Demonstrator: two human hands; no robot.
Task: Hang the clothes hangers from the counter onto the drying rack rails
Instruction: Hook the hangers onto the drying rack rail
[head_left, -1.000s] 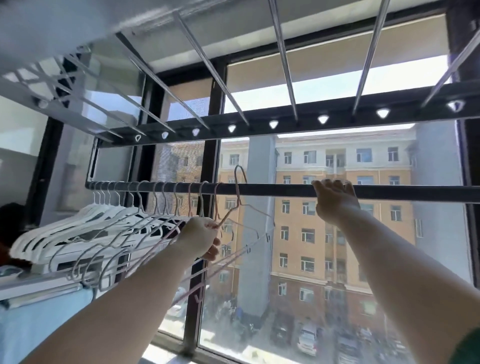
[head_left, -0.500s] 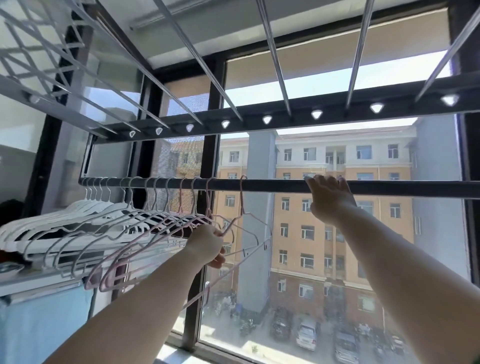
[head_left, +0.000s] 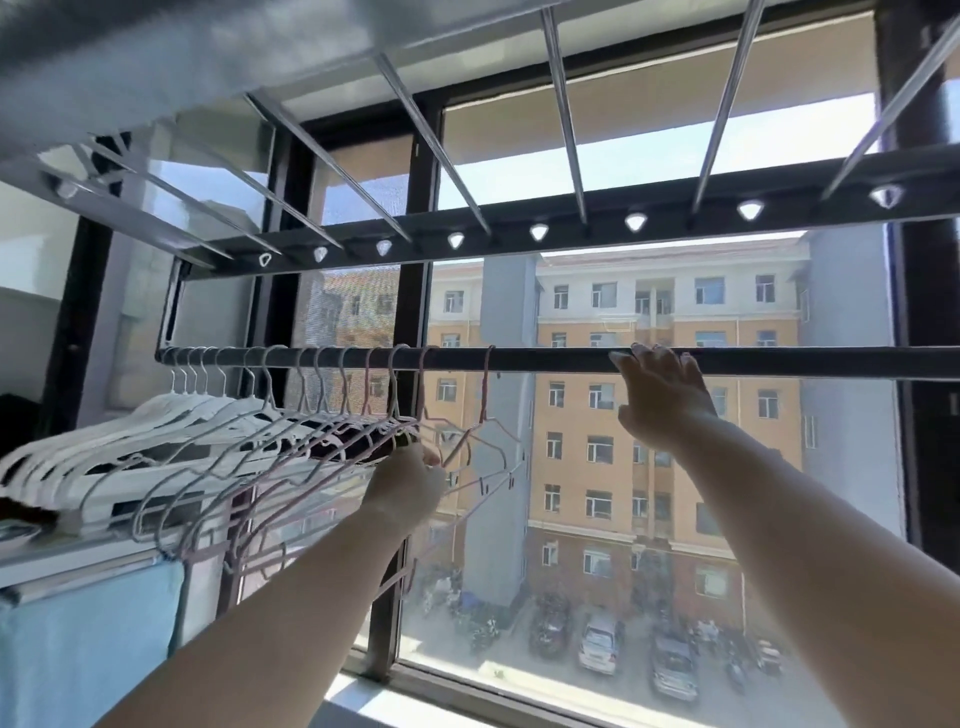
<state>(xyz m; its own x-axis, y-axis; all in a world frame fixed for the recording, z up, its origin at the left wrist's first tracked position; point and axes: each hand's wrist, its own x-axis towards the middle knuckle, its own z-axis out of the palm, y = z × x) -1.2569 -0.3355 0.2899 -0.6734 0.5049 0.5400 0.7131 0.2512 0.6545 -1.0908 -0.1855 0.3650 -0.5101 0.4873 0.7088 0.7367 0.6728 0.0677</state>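
A dark horizontal rail (head_left: 545, 359) of the drying rack runs across the window. Several white and pink hangers (head_left: 218, 447) hang on its left half, packed close together. The rightmost pink wire hanger (head_left: 485, 410) has its hook over the rail, a little apart from the rest. My left hand (head_left: 410, 480) is raised below the rail and pinches that hanger's shoulder wire. My right hand (head_left: 662, 395) reaches up farther right, its fingers resting over the rail.
Silver rods (head_left: 563, 114) of the rack's upper frame fan out overhead, fixed to a dark crossbar (head_left: 571, 221). A window frame post (head_left: 413, 312) stands behind the hangers. A light blue cloth (head_left: 88, 639) hangs at lower left. The rail's right half carries no hangers.
The pink hanger went from held above the rail to hooked on it. My left hand sank lower and stayed on its shoulder. My right hand stayed on the rail.
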